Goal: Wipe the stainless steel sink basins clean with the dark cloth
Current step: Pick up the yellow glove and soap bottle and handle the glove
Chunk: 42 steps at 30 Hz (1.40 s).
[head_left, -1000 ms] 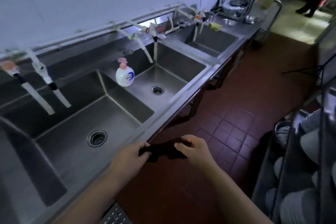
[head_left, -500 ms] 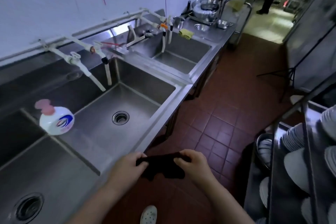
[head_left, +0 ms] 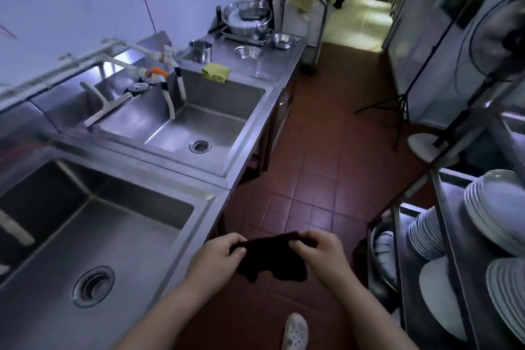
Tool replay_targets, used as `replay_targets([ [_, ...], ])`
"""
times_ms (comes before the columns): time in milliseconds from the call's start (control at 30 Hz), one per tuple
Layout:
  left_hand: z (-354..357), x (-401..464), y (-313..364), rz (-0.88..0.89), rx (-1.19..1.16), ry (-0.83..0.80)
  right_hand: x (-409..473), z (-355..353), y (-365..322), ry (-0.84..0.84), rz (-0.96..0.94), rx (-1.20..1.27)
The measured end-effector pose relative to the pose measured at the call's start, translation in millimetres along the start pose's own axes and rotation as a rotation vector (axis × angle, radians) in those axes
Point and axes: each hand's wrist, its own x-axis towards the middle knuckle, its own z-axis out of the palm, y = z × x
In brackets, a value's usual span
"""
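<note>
Cloth held over the floor, sinks to my left

Right now the cloth [head_left: 271, 257] hangs between my two hands, out over the red tile floor [head_left: 318, 167] and just off the counter's [head_left: 218, 202] front edge. My left hand [head_left: 216, 254] pinches its left end, fingers curled round the fabric; my right hand [head_left: 321, 250] grips the other end the same way, and the loose middle sags below both. Neither hand touches the steel.

The near basin [head_left: 119, 236] lies just left of my left hand, its drain [head_left: 93, 286] towards the front. Beyond a flat divider sits the far basin [head_left: 184, 122], with white hoses [head_left: 170, 102] drooping into it and a yellow rag [head_left: 216, 71] on its back rim. To my right a rack [head_left: 443, 236] stacked with plates [head_left: 494, 207] leaves a narrow aisle of floor. My shoe [head_left: 295, 331] shows below.
</note>
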Motion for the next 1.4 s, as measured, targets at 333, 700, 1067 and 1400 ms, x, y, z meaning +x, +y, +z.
replay_targets([
  [333, -1.1, 187.8, 120.8, -0.072, -0.052, 0.255, 234.4, -100.1, -4.9, -0.093, -0.092, 0.057],
  [700, -41.7, 355.8, 140.8, -0.178, -0.054, 0.320, 436.0, -95.3, -22.1, -0.212, -0.169, 0.030],
  [1067, -122.9, 555.7, 147.7, -0.203, -0.112, 0.306, 637.4, -78.2, -72.8, -0.222, -0.121, 0.003],
  [1400, -137.0, 698.5, 146.0, -0.350, -0.143, 0.373, 814.8, -57.7, -89.9, -0.388, -0.177, -0.026],
])
